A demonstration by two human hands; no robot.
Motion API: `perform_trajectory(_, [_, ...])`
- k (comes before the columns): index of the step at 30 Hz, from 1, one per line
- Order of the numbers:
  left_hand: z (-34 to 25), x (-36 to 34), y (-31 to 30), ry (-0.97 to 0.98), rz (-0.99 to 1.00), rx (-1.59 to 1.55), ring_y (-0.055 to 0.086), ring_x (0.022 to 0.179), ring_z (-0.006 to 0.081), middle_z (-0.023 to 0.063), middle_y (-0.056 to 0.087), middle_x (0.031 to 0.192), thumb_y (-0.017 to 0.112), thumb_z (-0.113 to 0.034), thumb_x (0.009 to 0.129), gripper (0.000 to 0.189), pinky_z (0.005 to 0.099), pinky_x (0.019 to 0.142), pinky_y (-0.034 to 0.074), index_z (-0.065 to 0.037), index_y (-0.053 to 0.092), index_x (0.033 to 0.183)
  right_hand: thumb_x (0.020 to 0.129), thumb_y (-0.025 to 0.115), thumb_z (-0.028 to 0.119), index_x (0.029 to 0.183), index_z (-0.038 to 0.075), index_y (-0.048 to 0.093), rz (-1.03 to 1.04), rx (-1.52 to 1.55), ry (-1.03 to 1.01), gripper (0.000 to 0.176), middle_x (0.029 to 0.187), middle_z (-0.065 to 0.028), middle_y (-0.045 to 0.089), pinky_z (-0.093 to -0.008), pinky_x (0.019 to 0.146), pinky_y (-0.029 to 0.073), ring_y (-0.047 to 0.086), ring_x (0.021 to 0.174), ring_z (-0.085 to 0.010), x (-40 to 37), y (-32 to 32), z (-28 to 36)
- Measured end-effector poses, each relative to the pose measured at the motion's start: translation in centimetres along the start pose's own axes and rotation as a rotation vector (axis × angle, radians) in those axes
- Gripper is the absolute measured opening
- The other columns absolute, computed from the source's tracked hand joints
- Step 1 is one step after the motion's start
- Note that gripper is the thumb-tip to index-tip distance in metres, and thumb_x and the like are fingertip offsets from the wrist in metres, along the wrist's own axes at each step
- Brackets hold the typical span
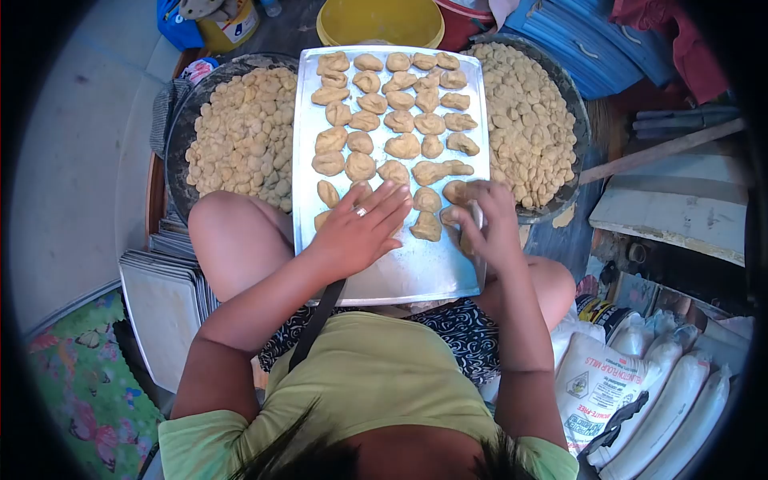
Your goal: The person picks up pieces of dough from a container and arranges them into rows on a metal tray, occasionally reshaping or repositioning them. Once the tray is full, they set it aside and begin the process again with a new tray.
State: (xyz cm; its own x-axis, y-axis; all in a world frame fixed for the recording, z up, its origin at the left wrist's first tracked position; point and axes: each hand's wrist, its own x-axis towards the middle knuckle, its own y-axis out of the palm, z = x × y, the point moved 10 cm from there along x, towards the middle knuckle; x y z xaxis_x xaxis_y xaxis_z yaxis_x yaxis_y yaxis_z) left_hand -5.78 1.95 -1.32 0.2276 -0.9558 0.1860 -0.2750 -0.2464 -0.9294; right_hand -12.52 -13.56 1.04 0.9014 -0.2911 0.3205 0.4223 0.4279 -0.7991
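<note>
A shiny metal tray [384,276] rests across the lap, carrying rows of small tan dough pieces [402,146]. My left hand [364,228] lies palm down over the lower middle rows, a ring on one finger. Its fingers are stretched out and partly cover some dough pieces. Near the tray's right edge, my right hand [494,220] is curved, thumb and fingers apart. The thumb touches or nearly touches one dough piece, and the fingertips reach another dough piece [455,192] just above it. What lies beneath the right palm is hidden.
Large round pans heaped with dough lumps stand left [244,120] and right [528,120] of the tray. Beyond it is a yellow basin [380,22]. Stacked metal trays [164,312] lean at left; a flour sack [600,384] and plastic-wrapped packs sit at lower right.
</note>
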Motion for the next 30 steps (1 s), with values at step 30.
perform_trajectory(30, [5.0,-7.4,2.8,-0.294,0.129,0.111,0.025,0.141,0.0344,0.0128,0.032,0.151,0.060,-0.036,0.087,0.060,0.0552,0.113,0.017,-0.017,0.045,0.141,0.072,0.079,0.037,0.130,0.005,0.051,-0.089,-0.101,0.791,0.072,0.124,-0.0243,0.054,-0.0398,0.096,0.044,0.053,0.114,-0.0370,-1.4,3.1,-29.8])
